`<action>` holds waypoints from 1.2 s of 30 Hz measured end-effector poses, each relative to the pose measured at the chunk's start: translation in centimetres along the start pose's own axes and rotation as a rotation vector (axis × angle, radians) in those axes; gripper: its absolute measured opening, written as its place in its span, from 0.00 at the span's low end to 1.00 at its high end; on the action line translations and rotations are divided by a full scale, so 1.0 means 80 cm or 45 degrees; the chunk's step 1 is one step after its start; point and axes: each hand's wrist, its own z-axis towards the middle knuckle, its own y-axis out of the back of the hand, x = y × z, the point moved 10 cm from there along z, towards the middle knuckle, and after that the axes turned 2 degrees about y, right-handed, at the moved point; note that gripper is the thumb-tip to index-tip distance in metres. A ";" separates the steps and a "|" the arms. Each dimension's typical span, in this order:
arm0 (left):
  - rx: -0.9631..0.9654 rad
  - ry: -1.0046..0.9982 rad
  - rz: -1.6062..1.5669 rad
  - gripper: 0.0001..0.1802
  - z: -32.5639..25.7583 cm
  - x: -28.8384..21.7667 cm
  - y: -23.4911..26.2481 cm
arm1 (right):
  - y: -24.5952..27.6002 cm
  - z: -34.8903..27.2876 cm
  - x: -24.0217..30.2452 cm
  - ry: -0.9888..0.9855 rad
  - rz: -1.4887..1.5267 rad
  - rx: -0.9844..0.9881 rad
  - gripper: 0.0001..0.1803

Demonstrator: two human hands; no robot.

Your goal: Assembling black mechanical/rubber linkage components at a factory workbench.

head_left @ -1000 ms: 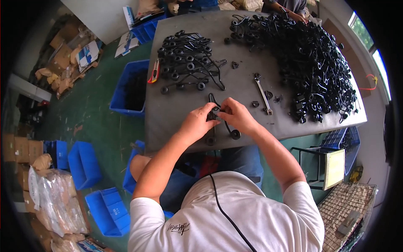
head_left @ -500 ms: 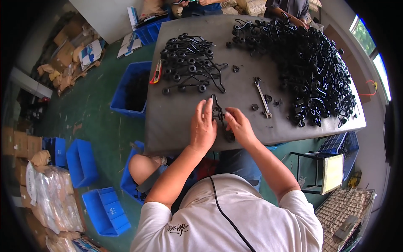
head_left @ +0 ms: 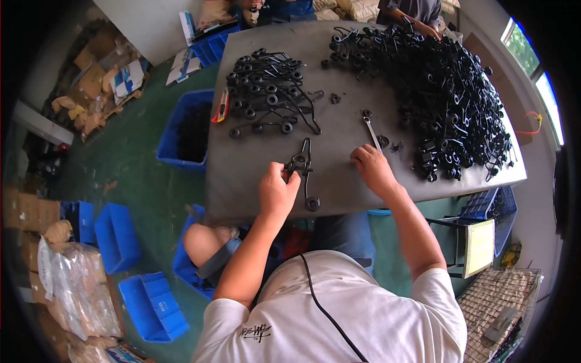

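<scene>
A black bent-metal rod part [head_left: 308, 170] with a round bushing at its near end lies at the near side of the table, its narrow loop pointing away from me. My left hand [head_left: 279, 192] grips its middle from the left, thumb and fingers closed on it. To the right, my right hand [head_left: 376, 172] rests low on the tabletop with its fingers curled together. Whatever may be under those fingertips is hidden. A silver wrench [head_left: 372, 132] runs beneath this hand, its near end covered. Small black fittings [head_left: 396, 147] lie just beyond.
Similar black rod parts [head_left: 272, 91] lie in rows at the table's far left, beside a red utility knife [head_left: 221, 106]. A large tangled heap of black parts [head_left: 454, 109] covers the right side. Blue bins [head_left: 181, 158] stand on the floor at left. Two people are across the table.
My right hand has left the rod part and moved right, over the wrench's near end. My left hand has shifted slightly left and nearer, still holding the part, whose bushing now shows.
</scene>
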 end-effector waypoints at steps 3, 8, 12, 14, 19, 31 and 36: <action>0.222 0.256 -0.228 0.14 0.000 0.029 -0.011 | -0.018 0.000 0.024 -0.062 0.375 0.358 0.07; 0.417 0.505 -0.532 0.14 -0.017 0.035 -0.033 | -0.047 -0.009 0.053 0.157 0.161 0.279 0.15; 0.439 0.555 -0.637 0.13 -0.023 0.040 -0.041 | -0.027 -0.035 0.057 0.059 -0.016 0.099 0.13; 0.451 0.558 -0.704 0.13 -0.025 0.042 -0.045 | -0.026 -0.042 0.061 0.077 -0.076 0.071 0.12; 0.476 0.562 -0.753 0.11 -0.028 0.038 -0.058 | -0.004 -0.031 0.068 -0.182 0.576 -0.192 0.14; 0.555 0.584 -1.022 0.10 -0.032 0.027 -0.067 | -0.039 -0.030 0.080 -0.363 1.081 -0.264 0.15; 0.575 0.589 -1.006 0.11 -0.032 0.029 -0.068 | -0.020 -0.028 0.093 -0.242 0.935 -0.239 0.17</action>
